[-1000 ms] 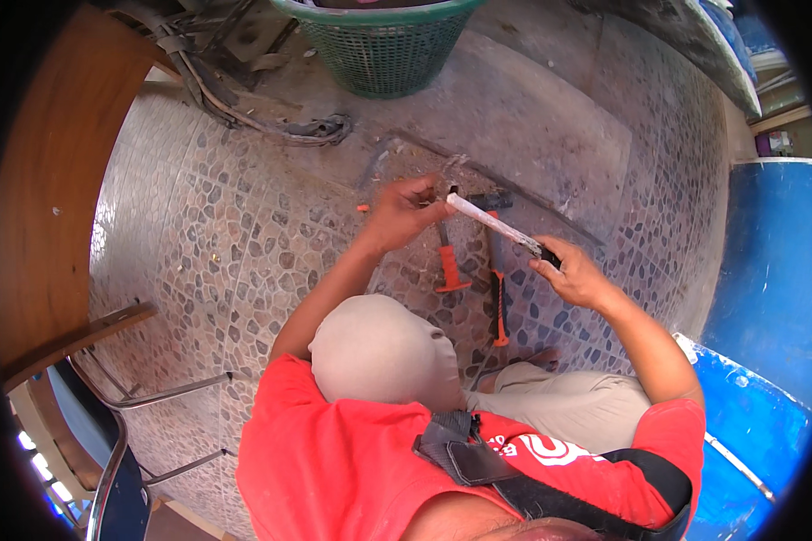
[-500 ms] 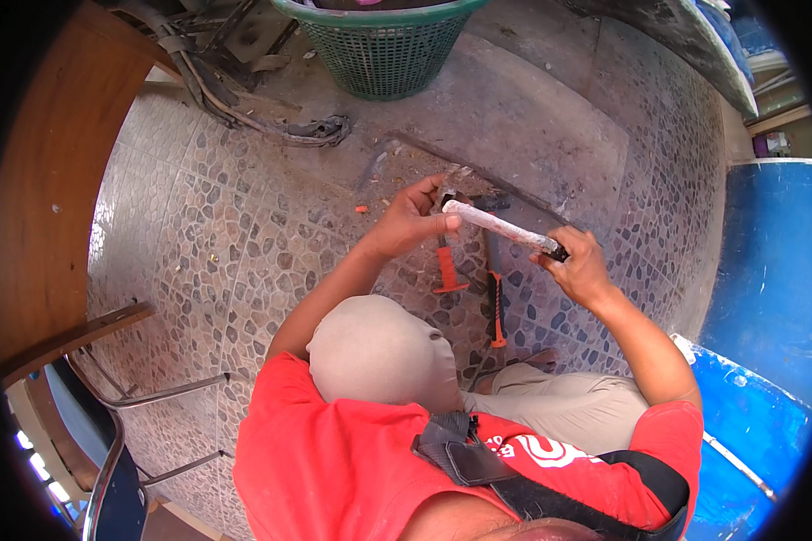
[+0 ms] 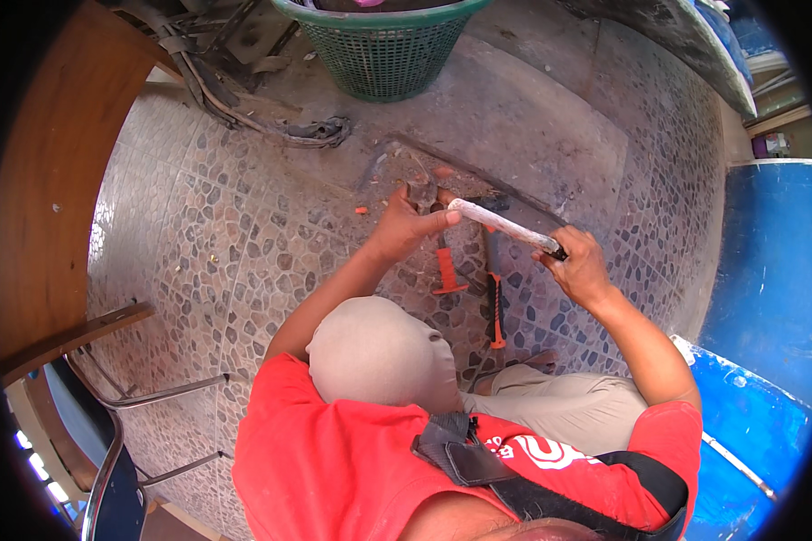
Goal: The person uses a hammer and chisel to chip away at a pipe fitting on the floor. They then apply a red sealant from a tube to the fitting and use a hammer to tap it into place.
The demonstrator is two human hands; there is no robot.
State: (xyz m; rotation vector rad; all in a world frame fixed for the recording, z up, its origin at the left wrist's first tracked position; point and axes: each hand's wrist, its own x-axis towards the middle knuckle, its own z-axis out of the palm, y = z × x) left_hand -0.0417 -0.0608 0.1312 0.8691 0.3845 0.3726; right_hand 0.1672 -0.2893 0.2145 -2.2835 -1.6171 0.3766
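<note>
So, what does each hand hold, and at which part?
The right hand grips one end of a pale rod; the left hand is at the other end.

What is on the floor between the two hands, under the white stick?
In the head view, two orange-handled tools lie on the pebble floor between the left hand and right hand.

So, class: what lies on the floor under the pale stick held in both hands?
Two orange-handled tools lie on the pebble-patterned tile floor. Their upper ends are hidden behind the pale stick.

Tools on floor below rod
</note>
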